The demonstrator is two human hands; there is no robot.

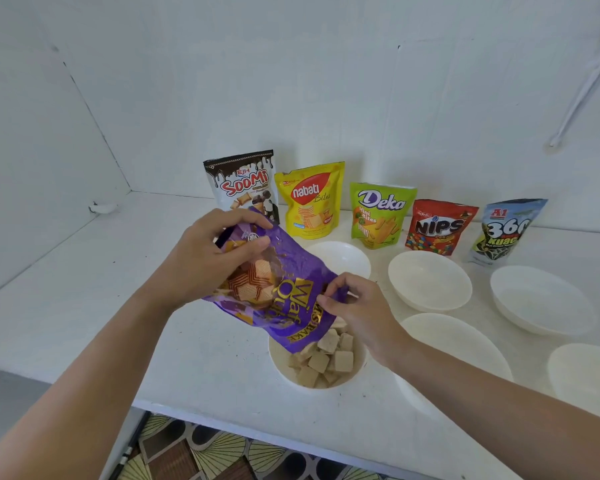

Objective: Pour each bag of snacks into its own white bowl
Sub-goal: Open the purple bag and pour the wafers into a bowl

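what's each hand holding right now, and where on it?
Both hold the purple wafer bag. The left hand grips its raised bottom end. The right hand pinches a side edge nearer the mouth, above the white bowl.

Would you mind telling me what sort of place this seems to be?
Probably a home, perhaps a kitchen corner: a plain white table against bare white walls, a patterned floor below, and shop-bought snack bags lined up behind white bowls.

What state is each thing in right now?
Purple wafer bag: tilted mouth-down, held by both hands.
Near bowl: partly filled with wafer cubes.
Five other bowls: empty as far as visible.
Five bags at the back: upright.
Left hand: grips bag.
Right hand: pinches bag.
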